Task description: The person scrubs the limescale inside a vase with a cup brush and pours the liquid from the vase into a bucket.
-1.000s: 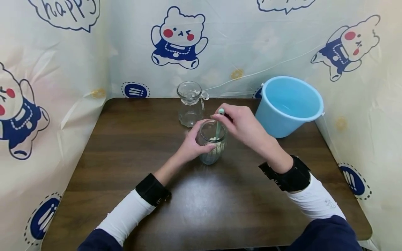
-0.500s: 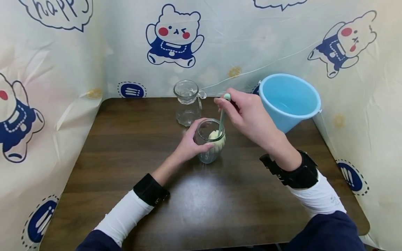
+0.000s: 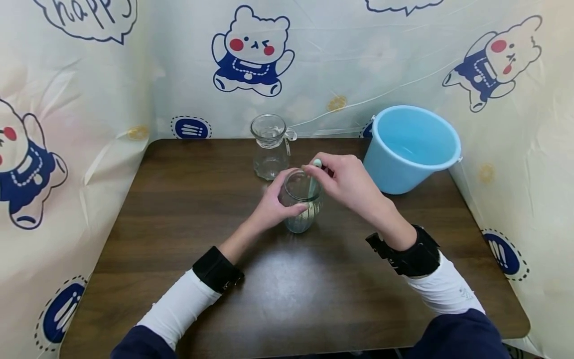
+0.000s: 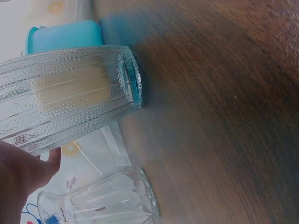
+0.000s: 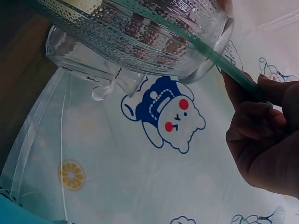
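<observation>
My left hand (image 3: 274, 203) grips a clear ribbed drinking glass (image 3: 297, 223) upright on the table, thumb on the near side and fingers at the far side. In my right hand (image 3: 354, 180), thumb and fingers pinch the top of the green handle of a sponge bottle brush (image 5: 236, 74). That handle slants down through the glass's mouth. Its cream sponge head shows blurred through the beaded wall in the left wrist view, low inside the glass (image 4: 117, 100). Parts of the handle's top are covered by my right fingers.
Behind the glass stands a clear glass vase (image 3: 271, 162) with a ribbon bow at its neck. A light blue bucket (image 3: 394, 174) is at the back right, beyond my right hand. The brown wooden table (image 3: 179, 209) meets a printed curtain (image 3: 179, 65) behind.
The right hand rose with the brush, bringing the sponge up near the rim, then came down again, so the sponge is back deep in the glass. The left hand keeps its hold.
</observation>
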A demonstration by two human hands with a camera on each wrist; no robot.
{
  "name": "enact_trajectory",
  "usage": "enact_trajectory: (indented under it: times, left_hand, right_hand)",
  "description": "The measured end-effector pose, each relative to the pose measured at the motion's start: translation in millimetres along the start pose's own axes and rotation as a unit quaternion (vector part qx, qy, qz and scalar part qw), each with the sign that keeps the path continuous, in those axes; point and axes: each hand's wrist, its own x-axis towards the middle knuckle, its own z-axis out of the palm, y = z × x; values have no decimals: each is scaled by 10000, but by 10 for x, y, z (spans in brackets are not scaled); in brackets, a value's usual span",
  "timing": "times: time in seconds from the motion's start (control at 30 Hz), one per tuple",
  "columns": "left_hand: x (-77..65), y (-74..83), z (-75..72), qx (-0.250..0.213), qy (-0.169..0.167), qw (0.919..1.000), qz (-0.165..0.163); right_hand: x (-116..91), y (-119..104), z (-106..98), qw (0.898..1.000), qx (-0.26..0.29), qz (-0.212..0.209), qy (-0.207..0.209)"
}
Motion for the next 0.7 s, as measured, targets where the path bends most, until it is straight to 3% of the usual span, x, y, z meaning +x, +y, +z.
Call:
enact_trajectory:
  times: [0.23,0.37,0.57,0.7]
  left_hand:
    - [17,5,22,-249,-26,9996,119]
    - [14,20,23,-220,9,9997,104]
    - [11,25,19,-167,34,9997,181]
    - [40,-152,27,-231,37,9994,236]
  right_hand:
    - [9,-15,49,9990,-399,-39,-174]
    - [9,-57,42,9994,-324,-115,-84]
    - [30,-185,-88,9974,-87,-300,655]
    - [73,-279,-205,9910,185,-544,1209]
